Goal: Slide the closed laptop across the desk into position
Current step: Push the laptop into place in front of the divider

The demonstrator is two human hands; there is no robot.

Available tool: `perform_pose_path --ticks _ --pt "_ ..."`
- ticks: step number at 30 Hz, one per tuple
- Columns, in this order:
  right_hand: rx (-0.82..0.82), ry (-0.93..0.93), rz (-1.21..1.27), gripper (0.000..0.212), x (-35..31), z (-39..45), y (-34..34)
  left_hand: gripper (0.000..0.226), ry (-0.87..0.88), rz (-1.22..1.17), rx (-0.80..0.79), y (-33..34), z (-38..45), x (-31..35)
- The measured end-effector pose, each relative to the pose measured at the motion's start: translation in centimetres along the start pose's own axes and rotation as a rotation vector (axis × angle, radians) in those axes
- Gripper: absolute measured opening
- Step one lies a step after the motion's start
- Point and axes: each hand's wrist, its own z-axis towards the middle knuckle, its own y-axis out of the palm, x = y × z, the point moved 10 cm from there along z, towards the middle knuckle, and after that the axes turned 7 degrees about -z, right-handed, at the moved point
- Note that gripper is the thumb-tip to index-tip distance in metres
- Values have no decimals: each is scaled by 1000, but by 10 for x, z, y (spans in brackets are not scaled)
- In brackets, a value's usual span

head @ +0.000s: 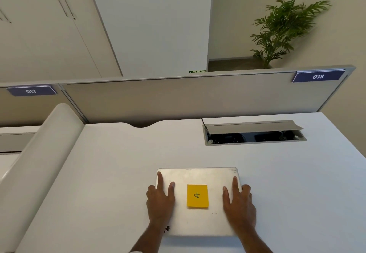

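Where the flap of the cable box (254,133) is propped up at about one o'clock on the counter (118,173), dark sockets and a coil of cable can be made out in the recess, though the contents are too dim to be told apart further. A thin black cable (204,123) is seen at the box's far left corner.

At six o'clock, near the front edge of the counter, the closed laptop (198,219) is laid flat, its lid silver and lightly scuffed, with small marks near the far right corner. A yellow sticky note (197,195) is stuck at the middle of the lid, with a single hand-drawn mark on it. A fragment of dark lettering is visible at the lid's near left edge, partly hidden by the wrist.

The left hand (160,199) is pressed flat on the lid at nine o'clock of the note, its fingers spread apart, the outer ones hanging over the laptop's left edge. The right hand (239,203) is placed likewise at three o'clock of the note, fingers splayed, the outer ones wrapped over the right edge. Nothing is clamped by either hand.

At twelve o'clock the counter is closed off by a grey partition (198,98), on which number plates reading 017 (31,91) and 018 (318,76) are fixed. A potted plant (281,27) is seen beyond it at one o'clock.
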Motion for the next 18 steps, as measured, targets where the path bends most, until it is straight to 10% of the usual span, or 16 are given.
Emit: perform_pose_path --ticks 18 --pt "-25 -90 -35 61 -9 8 20 60 6 150 -7 3 -5 -15"
